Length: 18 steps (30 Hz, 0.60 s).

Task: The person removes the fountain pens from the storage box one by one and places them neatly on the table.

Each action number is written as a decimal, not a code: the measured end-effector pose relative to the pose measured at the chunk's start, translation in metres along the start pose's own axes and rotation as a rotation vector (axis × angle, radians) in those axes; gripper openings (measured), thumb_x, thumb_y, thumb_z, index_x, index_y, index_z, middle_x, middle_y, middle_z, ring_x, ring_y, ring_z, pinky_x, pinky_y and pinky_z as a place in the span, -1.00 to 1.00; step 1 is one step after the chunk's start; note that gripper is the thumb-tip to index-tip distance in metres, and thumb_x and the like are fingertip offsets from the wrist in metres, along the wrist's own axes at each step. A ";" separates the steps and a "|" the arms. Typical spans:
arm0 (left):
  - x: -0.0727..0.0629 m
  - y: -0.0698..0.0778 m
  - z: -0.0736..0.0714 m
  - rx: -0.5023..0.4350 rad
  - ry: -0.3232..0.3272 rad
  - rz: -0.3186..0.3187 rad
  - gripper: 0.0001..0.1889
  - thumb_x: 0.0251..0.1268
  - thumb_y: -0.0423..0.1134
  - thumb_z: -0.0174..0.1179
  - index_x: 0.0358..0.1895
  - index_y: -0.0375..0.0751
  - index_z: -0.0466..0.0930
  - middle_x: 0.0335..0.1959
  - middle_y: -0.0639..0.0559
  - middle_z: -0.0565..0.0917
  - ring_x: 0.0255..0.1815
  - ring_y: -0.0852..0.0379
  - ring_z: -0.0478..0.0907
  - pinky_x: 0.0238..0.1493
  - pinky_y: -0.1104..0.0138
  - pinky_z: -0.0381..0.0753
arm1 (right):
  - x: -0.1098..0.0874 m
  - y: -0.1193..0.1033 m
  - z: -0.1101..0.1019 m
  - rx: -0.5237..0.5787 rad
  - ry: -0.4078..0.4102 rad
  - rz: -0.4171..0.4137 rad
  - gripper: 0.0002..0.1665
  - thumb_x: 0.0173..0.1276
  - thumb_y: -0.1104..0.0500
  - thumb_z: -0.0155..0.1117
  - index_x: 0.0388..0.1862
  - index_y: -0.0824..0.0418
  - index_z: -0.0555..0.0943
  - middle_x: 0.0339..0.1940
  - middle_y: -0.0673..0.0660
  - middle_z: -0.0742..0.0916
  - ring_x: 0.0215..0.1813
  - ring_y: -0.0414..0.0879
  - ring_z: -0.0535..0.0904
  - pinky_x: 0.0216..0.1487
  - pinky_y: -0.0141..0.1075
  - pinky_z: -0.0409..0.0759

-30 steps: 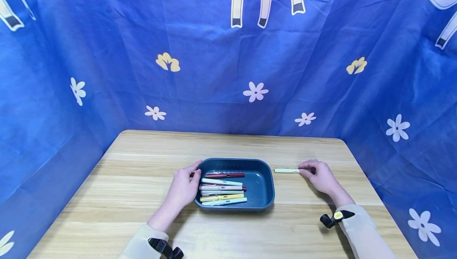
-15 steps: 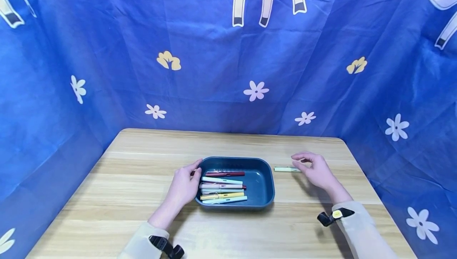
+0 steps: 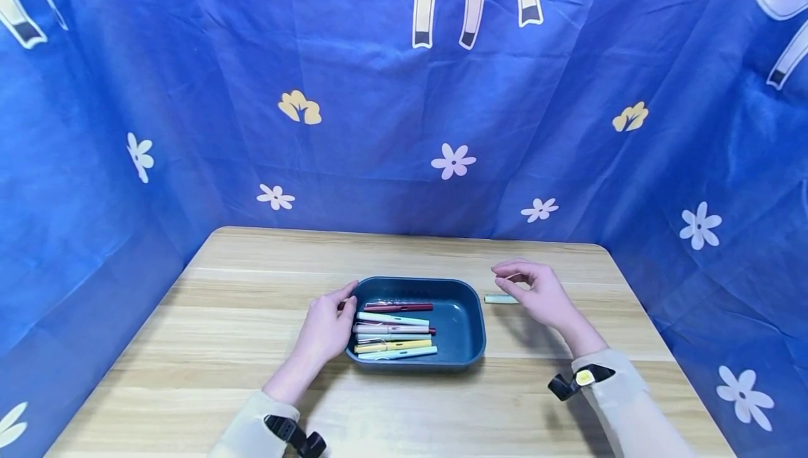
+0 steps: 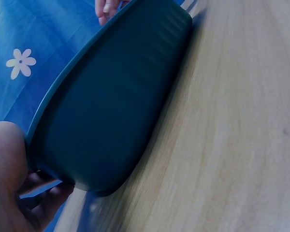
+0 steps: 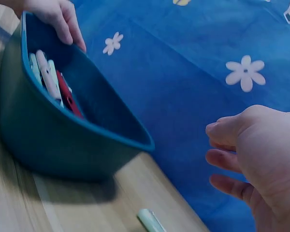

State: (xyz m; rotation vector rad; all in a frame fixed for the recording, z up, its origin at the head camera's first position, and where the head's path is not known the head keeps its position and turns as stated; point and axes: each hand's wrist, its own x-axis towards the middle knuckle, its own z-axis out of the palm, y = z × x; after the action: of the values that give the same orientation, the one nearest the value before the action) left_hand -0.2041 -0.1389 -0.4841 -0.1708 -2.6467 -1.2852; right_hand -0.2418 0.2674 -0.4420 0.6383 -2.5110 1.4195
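The dark teal bin (image 3: 459, 333) stands upright, its left end gripped by the left hand (image 3: 324, 325); red, yellow and pale pens (image 3: 394, 330) lie inside. One pale green pen (image 3: 501, 299) lies just right of it, partly hidden by the right hand (image 3: 535, 293).

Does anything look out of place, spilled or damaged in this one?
Only one mild oddity: a pale green pen lies on the wooden tabletop, outside the dark teal bin, while the other visible pens lie inside it. I see no spill or damage.
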 end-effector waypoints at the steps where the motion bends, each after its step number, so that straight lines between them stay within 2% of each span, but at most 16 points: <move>1: 0.000 0.000 0.000 0.002 0.000 0.000 -0.57 0.62 -0.31 0.12 0.44 -0.33 0.55 0.31 -0.38 0.60 0.19 -0.18 0.68 0.28 -0.07 0.58 | 0.001 -0.003 0.002 0.011 -0.005 -0.007 -0.81 0.43 0.30 0.47 -0.01 0.20 0.83 0.03 0.11 0.82 -0.05 -0.07 0.76 -0.08 -0.32 0.70; 7: -0.001 0.001 -0.001 0.007 0.005 0.000 -0.57 0.61 -0.31 0.13 0.43 -0.33 0.55 0.29 -0.37 0.62 0.19 -0.14 0.68 0.28 -0.07 0.59 | 0.008 -0.015 0.013 0.062 -0.036 -0.048 -0.79 0.42 0.36 0.45 0.01 0.30 0.80 0.02 0.23 0.82 -0.04 0.02 0.76 0.00 -0.30 0.71; 11: -0.002 0.002 -0.001 0.010 0.003 -0.004 -0.57 0.62 -0.31 0.12 0.44 -0.33 0.55 0.30 -0.36 0.61 0.19 -0.14 0.68 0.28 -0.07 0.59 | 0.012 -0.021 0.020 0.075 -0.045 -0.048 -0.79 0.42 0.36 0.46 0.01 0.28 0.81 0.01 0.18 0.82 -0.04 0.03 0.76 0.00 -0.28 0.72; 14: -0.002 0.002 -0.001 0.011 0.001 -0.005 -0.57 0.62 -0.30 0.12 0.44 -0.33 0.54 0.30 -0.37 0.61 0.20 -0.16 0.68 0.28 -0.07 0.59 | 0.016 -0.028 0.026 0.086 -0.060 -0.041 -0.78 0.42 0.39 0.44 0.02 0.33 0.80 0.02 0.20 0.82 -0.04 0.09 0.77 0.02 -0.19 0.74; 18: -0.001 0.001 0.000 0.004 -0.003 -0.008 -0.56 0.63 -0.30 0.12 0.46 -0.31 0.53 0.31 -0.37 0.60 0.20 -0.16 0.67 0.28 -0.06 0.59 | 0.020 -0.033 0.032 0.106 -0.074 -0.040 -0.78 0.43 0.40 0.42 0.03 0.35 0.79 0.02 0.21 0.81 -0.02 0.12 0.77 0.05 -0.18 0.73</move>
State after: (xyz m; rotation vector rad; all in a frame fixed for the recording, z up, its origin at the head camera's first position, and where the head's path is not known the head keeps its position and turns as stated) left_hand -0.2026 -0.1382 -0.4837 -0.1620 -2.6553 -1.2833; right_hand -0.2431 0.2200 -0.4266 0.7695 -2.4759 1.5500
